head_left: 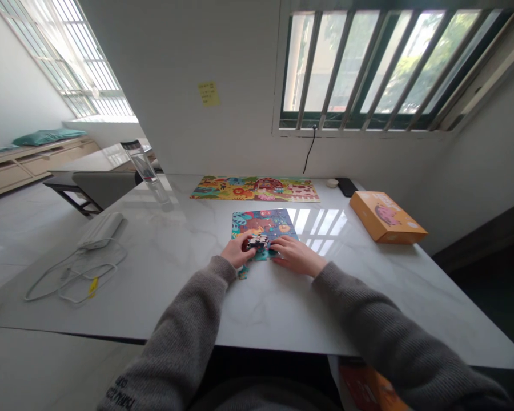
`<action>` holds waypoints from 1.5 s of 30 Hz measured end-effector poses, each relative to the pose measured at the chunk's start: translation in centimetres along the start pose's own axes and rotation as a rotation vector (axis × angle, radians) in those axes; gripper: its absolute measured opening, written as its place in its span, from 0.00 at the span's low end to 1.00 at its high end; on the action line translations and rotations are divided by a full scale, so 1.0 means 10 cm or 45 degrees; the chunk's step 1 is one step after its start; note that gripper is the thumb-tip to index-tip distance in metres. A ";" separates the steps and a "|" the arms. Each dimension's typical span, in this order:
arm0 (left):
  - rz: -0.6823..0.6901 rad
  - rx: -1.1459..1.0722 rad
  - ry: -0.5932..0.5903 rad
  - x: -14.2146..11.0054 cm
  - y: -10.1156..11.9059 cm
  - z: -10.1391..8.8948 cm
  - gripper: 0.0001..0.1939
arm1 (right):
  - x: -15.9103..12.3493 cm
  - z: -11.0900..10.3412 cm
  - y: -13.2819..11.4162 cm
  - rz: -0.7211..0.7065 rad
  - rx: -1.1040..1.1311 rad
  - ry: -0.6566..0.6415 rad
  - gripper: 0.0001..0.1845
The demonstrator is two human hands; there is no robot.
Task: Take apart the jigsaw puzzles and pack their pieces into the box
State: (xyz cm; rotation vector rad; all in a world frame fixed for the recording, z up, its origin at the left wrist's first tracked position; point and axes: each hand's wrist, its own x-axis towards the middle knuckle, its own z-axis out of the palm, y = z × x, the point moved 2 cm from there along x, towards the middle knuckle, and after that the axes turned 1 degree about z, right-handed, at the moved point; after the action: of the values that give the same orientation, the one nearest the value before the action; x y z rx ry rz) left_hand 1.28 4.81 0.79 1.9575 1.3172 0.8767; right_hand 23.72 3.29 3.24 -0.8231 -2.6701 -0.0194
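Note:
A partly joined jigsaw puzzle with dark blue and teal pieces lies flat on the white marbled table. Above its near left part, my left hand is closed around a stack of puzzle pieces, their pale edges facing up. My right hand rests at the puzzle's near right edge with its fingertips down against the pieces; whether a piece is between them is hidden. One loose puzzle piece lies just below my left hand.
Behind the puzzle lies a long, colourful farm-animal picture. An orange box, a black phone and a small white round object are at right. On the left stand a clear bottle and a white device with a looped cable.

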 end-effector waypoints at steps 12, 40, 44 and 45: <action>0.037 -0.009 0.018 0.02 -0.05 -0.05 0.15 | 0.21 0.05 -0.12 -0.180 -0.426 -0.192 0.11; 0.072 0.190 -0.186 -0.15 0.17 0.08 0.14 | -0.07 -0.05 -0.22 0.460 0.801 0.496 0.16; 0.100 0.135 -0.252 -0.17 0.15 0.10 0.16 | -0.08 0.00 -0.30 0.281 0.627 0.423 0.11; 0.108 0.138 -0.260 -0.17 0.15 0.10 0.17 | -0.08 0.02 -0.32 0.242 0.597 0.408 0.12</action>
State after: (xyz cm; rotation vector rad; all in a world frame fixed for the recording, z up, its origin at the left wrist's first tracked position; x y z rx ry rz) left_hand 2.38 2.63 1.05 2.1375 1.1925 0.6359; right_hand 22.49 0.20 3.10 -0.8278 -2.1601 0.4624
